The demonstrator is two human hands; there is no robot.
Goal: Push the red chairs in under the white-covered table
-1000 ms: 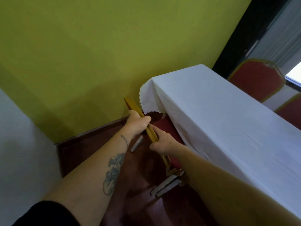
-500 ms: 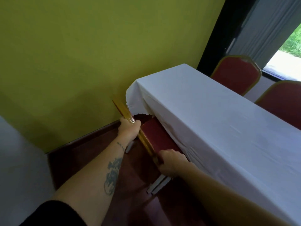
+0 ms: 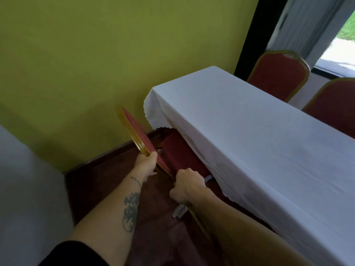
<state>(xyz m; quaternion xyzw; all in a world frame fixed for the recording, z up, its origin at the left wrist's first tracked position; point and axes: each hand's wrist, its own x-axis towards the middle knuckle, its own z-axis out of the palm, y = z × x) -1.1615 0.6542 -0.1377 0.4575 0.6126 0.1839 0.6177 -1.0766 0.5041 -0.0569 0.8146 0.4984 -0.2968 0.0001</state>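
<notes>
Down at the near end of the white-covered table (image 3: 259, 135), one red chair (image 3: 180, 156) stands with its cushioned seat partly tucked beneath the hanging cloth, whose scalloped hem drapes over the seat's far side. Nothing lies on the tabletop, and the only thing sheltered in the space under it is that seat, with pale metal legs showing near the floor below the cloth edge. The chair's backrest, red with a gold frame, rises edge-on toward the camera and leans up to the left against the yellow-green wall (image 3: 96, 64). The left hand (image 3: 147, 166) is closed around the backrest frame low on its outer edge, fingers wrapped to the far side and the gold rail emerging just above the knuckles. The right hand (image 3: 187, 186) is curled into a tight fist over the lower part of the same frame, just beside the seat's near corner and touching it; its fingertips are hidden underneath, so how far they reach cannot be told. Both forearms stretch out over the dark red floor (image 3: 107, 181). Across the table, on its far side, two more red chairs (image 3: 278, 73) stand with their backs upright, close beside the cloth, in front of a grey curtain (image 3: 311, 25).
</notes>
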